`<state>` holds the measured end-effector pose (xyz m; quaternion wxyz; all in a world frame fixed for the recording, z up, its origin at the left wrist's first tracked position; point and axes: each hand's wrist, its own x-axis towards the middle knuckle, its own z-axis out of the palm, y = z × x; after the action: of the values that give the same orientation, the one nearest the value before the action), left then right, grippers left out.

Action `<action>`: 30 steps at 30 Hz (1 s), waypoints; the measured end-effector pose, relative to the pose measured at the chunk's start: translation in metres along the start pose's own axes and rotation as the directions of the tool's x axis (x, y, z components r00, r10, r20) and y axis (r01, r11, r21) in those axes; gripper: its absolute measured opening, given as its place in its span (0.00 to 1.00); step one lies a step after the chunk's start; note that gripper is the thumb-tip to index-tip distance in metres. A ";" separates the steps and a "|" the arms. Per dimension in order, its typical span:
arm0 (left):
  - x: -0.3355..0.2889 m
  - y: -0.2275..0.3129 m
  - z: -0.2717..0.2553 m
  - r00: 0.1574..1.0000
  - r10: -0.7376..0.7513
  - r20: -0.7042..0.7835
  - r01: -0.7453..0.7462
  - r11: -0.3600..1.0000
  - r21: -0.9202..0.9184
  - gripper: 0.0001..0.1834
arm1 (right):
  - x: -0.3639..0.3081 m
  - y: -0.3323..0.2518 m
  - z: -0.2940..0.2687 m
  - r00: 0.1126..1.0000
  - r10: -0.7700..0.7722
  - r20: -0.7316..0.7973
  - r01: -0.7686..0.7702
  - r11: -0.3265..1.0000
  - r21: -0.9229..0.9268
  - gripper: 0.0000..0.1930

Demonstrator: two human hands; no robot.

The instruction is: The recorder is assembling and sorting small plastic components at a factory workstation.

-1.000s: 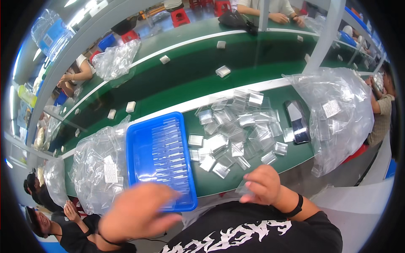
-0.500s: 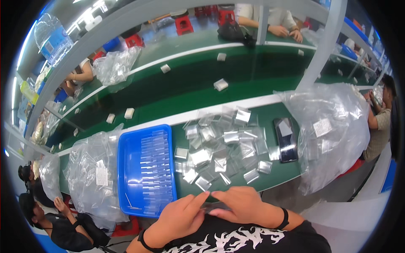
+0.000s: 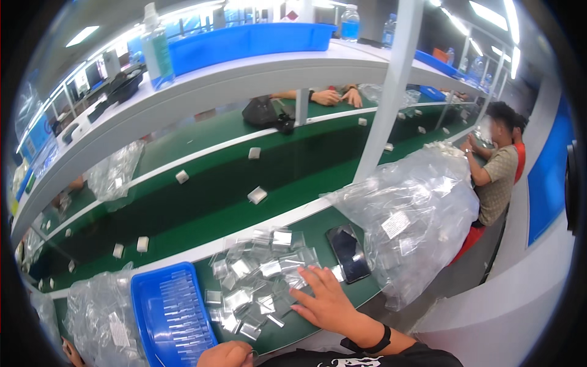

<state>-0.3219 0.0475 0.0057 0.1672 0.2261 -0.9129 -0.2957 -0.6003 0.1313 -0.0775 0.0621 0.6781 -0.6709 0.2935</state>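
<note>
My right hand [image 3: 323,301] reaches over a loose pile of small clear plastic sleeves [image 3: 238,300], fingers spread, the fingertips at the pile's right side. Whether it touches a sleeve is hard to tell. At the lower edge my left hand [image 3: 225,355] is closed and partly cut off by the frame. A thin clear plastic piece [image 3: 254,354] sticks out at its fingertips. Left of the pile is a blue tray [image 3: 142,318] with clear flat pieces [image 3: 183,312] stacked in an overlapping row.
A black phone [image 3: 348,254] lies right of the pile, beside a large clear bag [image 3: 422,214]. Another bag [image 3: 92,312] lies left of the tray. Small white packets [image 3: 257,195] sit on the green belt [image 3: 214,211] beyond. A grey post [image 3: 391,92] and shelf [image 3: 244,76] stand ahead. Co-workers sit nearby.
My hands have parted: the right has moved out over the pile and opened, the left has dropped to the lower edge. The view has swung right and up.
</note>
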 end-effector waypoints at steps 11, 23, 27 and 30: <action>0.014 -0.009 -0.019 0.994 -0.100 -0.039 0.100 0.995 -0.007 0.09 | -0.007 0.014 0.010 0.997 -0.022 0.069 0.020 0.999 0.033 0.20; -0.011 -0.012 -0.026 0.983 -0.150 -0.106 0.159 0.984 0.083 0.13 | -0.023 -0.004 0.007 0.992 -0.066 -0.112 0.072 0.996 0.054 0.23; -0.026 -0.018 -0.025 0.986 -0.125 -0.106 0.129 0.991 0.023 0.16 | -0.019 -0.030 0.004 0.975 -0.181 -0.132 0.190 0.980 0.061 0.22; -0.034 -0.022 -0.027 0.997 -0.075 -0.037 0.075 0.997 0.006 0.18 | -0.004 -0.055 -0.009 0.935 -0.329 -0.131 0.351 0.912 0.211 0.24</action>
<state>-0.2741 0.0362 0.0074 0.1717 0.2663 -0.9017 -0.2943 -0.5507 0.1441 -0.0555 0.0637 0.7728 -0.5003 0.3853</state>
